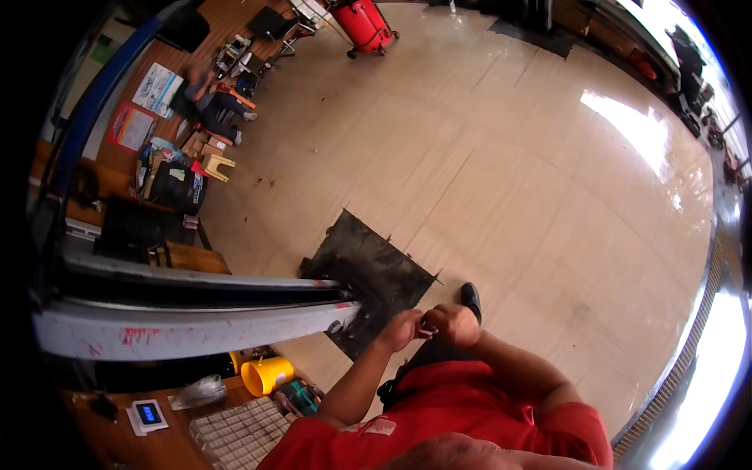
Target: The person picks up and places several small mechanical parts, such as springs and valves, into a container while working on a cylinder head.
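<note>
Because pale item (pixel 426 331) is small and mostly covered by fingers, main risk is a drop: slack pinch could let it slip to floor (pixel 548 235), onto dark floor patch (pixel 372 262) at 11 o'clock of hands or near black shoe (pixel 470 298) at 2. Left hand (pixel 401 330) at 9, right hand (pixel 454 324) at 3, fingers of both look clamped on item, exact tip contact hidden. Item sits between them, 5 o'clock of view centre; long axis looks roughly 9-to-3, cannot tell which end leads
</note>
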The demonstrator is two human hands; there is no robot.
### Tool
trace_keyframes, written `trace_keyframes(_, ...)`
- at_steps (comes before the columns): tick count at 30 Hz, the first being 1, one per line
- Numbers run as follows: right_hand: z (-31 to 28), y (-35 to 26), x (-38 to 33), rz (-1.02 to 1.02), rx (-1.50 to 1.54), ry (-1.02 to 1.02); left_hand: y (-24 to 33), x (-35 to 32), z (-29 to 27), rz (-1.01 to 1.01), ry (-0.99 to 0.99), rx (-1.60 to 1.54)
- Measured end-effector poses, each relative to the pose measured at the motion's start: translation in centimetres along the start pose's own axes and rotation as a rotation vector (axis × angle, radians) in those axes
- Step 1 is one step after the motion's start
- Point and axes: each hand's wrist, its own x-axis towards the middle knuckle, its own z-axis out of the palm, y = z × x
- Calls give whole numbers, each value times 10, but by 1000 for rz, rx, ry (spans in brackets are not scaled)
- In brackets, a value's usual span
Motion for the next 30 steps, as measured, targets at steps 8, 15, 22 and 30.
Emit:
trace_keyframes(8,-77,122,208,118,-91,133,231,139,-11,159,63,253)
trace_keyframes(15,-88,284,377,94,-92,-76,391,264,-66,177,243,391)
trace_keyframes(22,-84,386,590,130,163,-254,557,326,-139,240,414,219)
trace_keyframes(30,-43,511,818,127,384,-336,742,403,-234,331,596,123)
